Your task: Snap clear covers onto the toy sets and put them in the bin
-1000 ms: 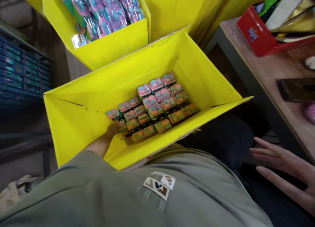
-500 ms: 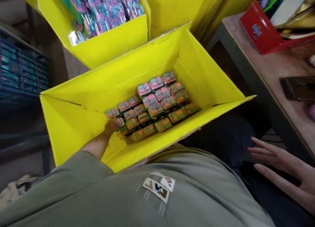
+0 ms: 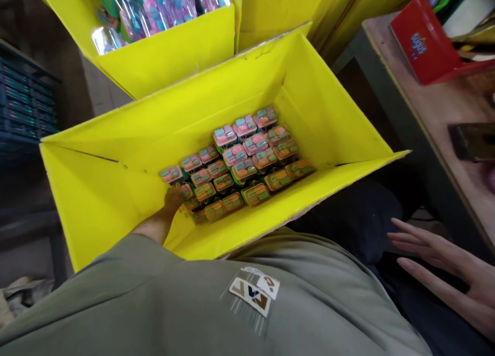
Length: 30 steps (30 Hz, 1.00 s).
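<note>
My left hand (image 3: 172, 197) reaches down into a yellow box (image 3: 88, 191). Its fingers are bent against a small plastic pack (image 3: 186, 191) at the left end of the rows; the fingertips are partly hidden. Several similar packs (image 3: 244, 124), with clear tops over pink, orange and blue-green pieces, stand in rows on the box floor. Those to the right of centre look higher than those on the left. My right hand (image 3: 448, 268) is outside the box at the right, fingers stretched and spread, holding nothing.
Behind stands another yellow box (image 3: 174, 57) filled with shiny wrapped packs (image 3: 166, 11). A blue crate (image 3: 27, 103) is at the left. On the table (image 3: 410, 67) at the right are a red bin (image 3: 425, 47) and a dark phone-like object (image 3: 474, 141).
The view has shifted slightly, so the near box's left end lies further left. My left hand stays at the same pack; my right hand is still spread.
</note>
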Available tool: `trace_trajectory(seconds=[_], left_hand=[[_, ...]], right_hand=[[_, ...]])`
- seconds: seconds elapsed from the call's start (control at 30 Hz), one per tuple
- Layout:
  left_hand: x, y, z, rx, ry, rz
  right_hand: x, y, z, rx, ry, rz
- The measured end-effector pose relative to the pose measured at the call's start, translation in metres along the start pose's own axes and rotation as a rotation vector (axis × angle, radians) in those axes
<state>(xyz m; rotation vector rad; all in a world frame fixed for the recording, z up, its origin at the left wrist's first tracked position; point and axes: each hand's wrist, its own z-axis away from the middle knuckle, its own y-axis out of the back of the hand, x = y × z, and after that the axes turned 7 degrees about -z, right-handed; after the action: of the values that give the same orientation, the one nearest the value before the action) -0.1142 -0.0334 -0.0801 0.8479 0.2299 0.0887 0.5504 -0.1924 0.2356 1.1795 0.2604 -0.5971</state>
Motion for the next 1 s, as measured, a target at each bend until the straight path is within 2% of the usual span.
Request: trace_trajectory(seconds=[0.1, 0.23, 0.63, 0.87, 1.0], left_hand=[[-0.004, 0.006, -0.011, -0.038, 0.019, 0.016], [-0.006, 0.011, -0.020, -0.075, 0.037, 0.025], [-0.012, 0.007, -0.034, -0.065, 0.036, 0.068], [-0.012, 0.001, -0.024, -0.016, -0.031, 0.079], [-0.011, 0.000, -0.023, -0.044, -0.061, 0.102]], right_hand=[[-0.004, 0.000, -0.001, -0.081, 0.032, -0.021], [-0.008, 0.002, -0.003, -0.128, 0.024, -0.008], [-0.025, 0.003, -0.009, -0.163, -0.002, -0.005], [-0.017, 0.000, -0.012, -0.153, -0.008, -0.012], [-0.013, 0.000, -0.004, -0.164, 0.009, -0.014]])
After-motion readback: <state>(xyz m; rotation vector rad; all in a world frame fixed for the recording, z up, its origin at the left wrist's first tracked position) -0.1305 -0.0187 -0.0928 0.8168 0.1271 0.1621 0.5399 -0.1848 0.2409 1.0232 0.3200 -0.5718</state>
